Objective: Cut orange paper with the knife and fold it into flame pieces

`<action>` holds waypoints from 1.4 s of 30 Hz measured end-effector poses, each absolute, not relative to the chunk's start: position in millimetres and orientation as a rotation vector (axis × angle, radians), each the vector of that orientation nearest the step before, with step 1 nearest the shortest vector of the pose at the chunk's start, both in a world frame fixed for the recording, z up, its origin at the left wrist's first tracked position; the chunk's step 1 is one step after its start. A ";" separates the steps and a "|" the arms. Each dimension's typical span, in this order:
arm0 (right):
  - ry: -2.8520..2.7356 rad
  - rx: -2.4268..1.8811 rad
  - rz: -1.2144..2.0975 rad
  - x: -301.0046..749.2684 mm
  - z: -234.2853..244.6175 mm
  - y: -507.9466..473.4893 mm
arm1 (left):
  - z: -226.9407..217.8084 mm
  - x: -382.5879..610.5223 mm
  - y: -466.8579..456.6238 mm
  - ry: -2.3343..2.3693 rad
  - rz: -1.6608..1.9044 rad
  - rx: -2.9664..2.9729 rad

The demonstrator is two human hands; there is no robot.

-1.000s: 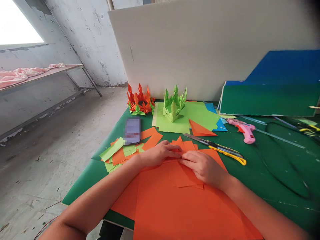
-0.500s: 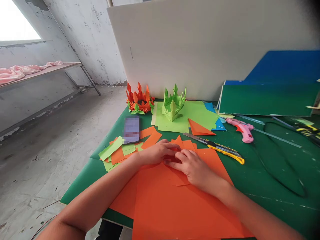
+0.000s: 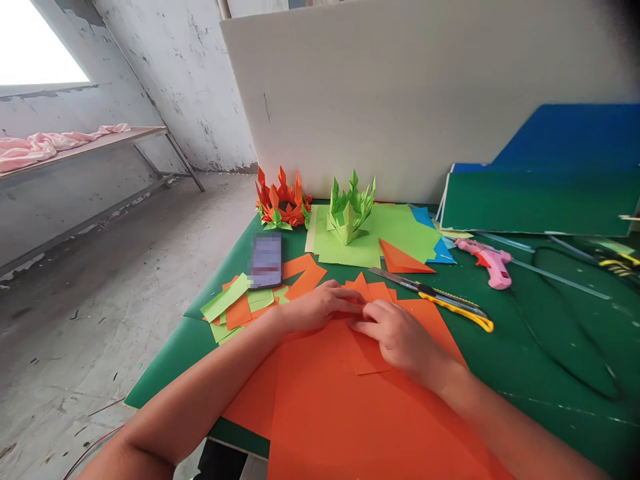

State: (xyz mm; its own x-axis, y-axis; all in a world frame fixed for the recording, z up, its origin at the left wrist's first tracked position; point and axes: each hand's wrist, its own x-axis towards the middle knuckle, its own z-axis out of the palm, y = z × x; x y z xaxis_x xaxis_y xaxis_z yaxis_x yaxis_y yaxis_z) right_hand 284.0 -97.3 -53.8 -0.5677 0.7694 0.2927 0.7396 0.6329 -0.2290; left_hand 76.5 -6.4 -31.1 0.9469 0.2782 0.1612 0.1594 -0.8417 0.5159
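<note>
My left hand (image 3: 320,307) and my right hand (image 3: 400,337) lie close together on a small folded orange paper piece (image 3: 367,357) in the middle of the table. Fingers of both hands are bent and press down on its upper edge. That piece rests on a large orange sheet (image 3: 350,420) reaching to the near edge. More small orange pieces (image 3: 373,290) peek out just beyond my fingers.
A yellow utility knife (image 3: 440,300), a pink glue gun (image 3: 487,261) and a phone (image 3: 266,260) lie on the green table (image 3: 540,333). Orange (image 3: 281,200) and green (image 3: 350,210) paper crowns stand at the back by a white board. Paper scraps (image 3: 235,303) lie left.
My right hand slid left along the folded piece toward my left hand, then drew back slightly to the right. The left hand stayed in place.
</note>
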 end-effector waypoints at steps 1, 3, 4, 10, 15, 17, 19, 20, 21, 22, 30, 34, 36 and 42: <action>-2.474 -1.222 0.105 289.5 -52.9 -96.2 | -32.5 76.1 -6.0 0.323 0.318 2.585; -2.424 -1.295 0.040 301.6 -50.2 -94.8 | -36.0 75.1 -5.0 0.347 0.319 2.589; -2.411 -1.340 0.017 307.5 -48.7 -94.5 | -37.8 74.6 -4.4 0.354 0.318 2.593; -2.384 -1.374 -0.017 333.6 -44.0 -92.6 | -40.2 73.5 -3.8 0.383 0.313 2.584; -2.173 -1.481 -0.239 352.7 -47.8 -82.6 | -37.3 74.9 -6.5 0.389 0.344 2.592; -2.146 -1.581 -0.293 361.3 -52.0 -78.2 | -37.7 75.1 -7.2 0.374 0.346 2.621; -2.153 -1.649 -0.277 368.4 -57.7 -75.0 | -39.1 74.8 -7.8 0.365 0.345 2.653; -2.160 -1.668 -0.244 371.1 -60.6 -73.9 | -39.9 74.4 -8.1 0.369 0.344 2.667; -2.161 -1.679 -0.211 373.1 -63.2 -73.1 | -40.8 73.9 -8.6 0.378 0.346 2.679; -2.156 -1.683 -0.182 374.4 -65.3 -72.5 | -41.5 73.3 -9.3 0.390 0.351 2.687; -2.121 -1.534 -0.119 369.1 -61.5 -74.0 | -40.9 71.1 -14.5 0.454 0.416 2.647; -2.193 -1.472 0.021 364.0 -59.1 -76.9 | -38.9 71.5 -15.4 0.410 0.451 2.668; -2.219 -1.455 0.093 362.6 -58.1 -78.1 | -38.5 71.6 -15.5 0.397 0.457 2.702; -2.298 -1.343 0.270 362.2 -57.2 -78.5 | -39.2 73.6 -13.6 0.430 0.480 2.754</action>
